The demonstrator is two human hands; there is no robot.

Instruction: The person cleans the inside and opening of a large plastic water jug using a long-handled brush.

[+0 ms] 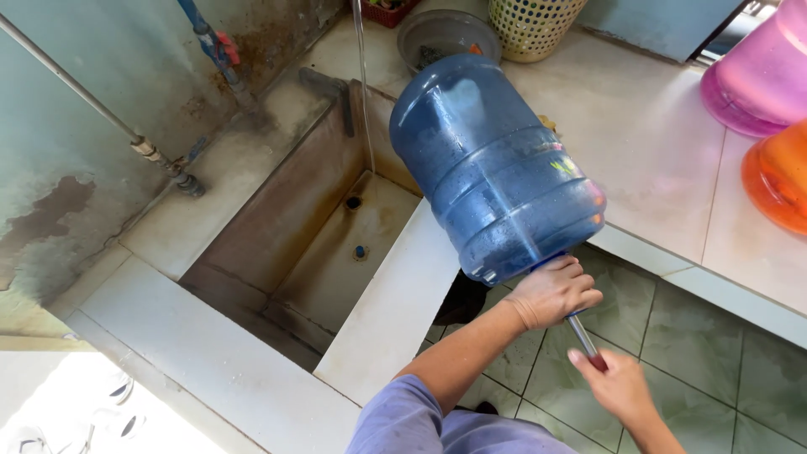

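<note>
Your left hand (552,292) is closed around the neck end of the big blue water jug (492,164), which is tilted bottom-up over the edge where the tiled table (639,143) meets the stained sink (324,244). Your right hand (618,385) grips the red end of a thin metal rod (582,335) that runs up toward the jug's mouth. A thin stream of water (363,92) falls into the sink; a grey bowl (445,35) and pale woven basket (534,25) sit behind the jug, with pink (756,80) and orange (777,176) plastic vessels on the right.
</note>
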